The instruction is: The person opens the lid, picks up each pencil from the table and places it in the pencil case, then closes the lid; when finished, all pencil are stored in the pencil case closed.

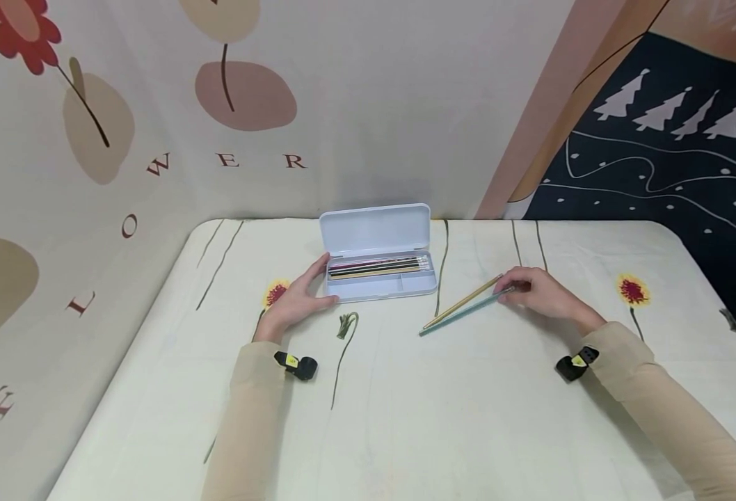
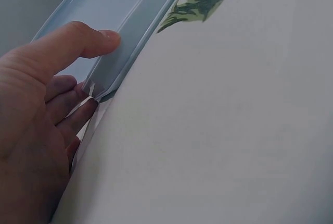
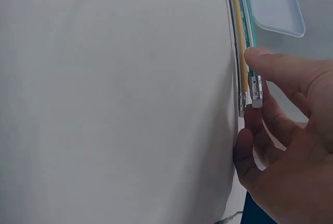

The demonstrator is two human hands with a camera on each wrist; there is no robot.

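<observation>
On the table, an open pale-blue pencil case [image 1: 368,289] holds several pencils [image 1: 377,266] in its long compartment. My left hand [image 1: 299,299] grips the left end of the case; in the left wrist view its thumb [image 2: 99,41] lies along the near side, with the fingers around the corner. To the right of the case, my right hand [image 1: 540,292] pinches a teal pencil [image 3: 252,52] near its eraser end. A yellow pencil [image 1: 462,303] lies alongside the teal one, their far-left tips close together. Whether the right fingers touch the yellow pencil, I cannot tell.
A pale cloth with printed flowers [image 1: 633,290] and stems covers the table [image 1: 405,417]. Behind it hangs a light curtain [image 1: 374,104] with printed letters, and a dark tree-patterned cloth [image 1: 662,160] is at the right. The case's lid [image 1: 376,229] stands raised at the back.
</observation>
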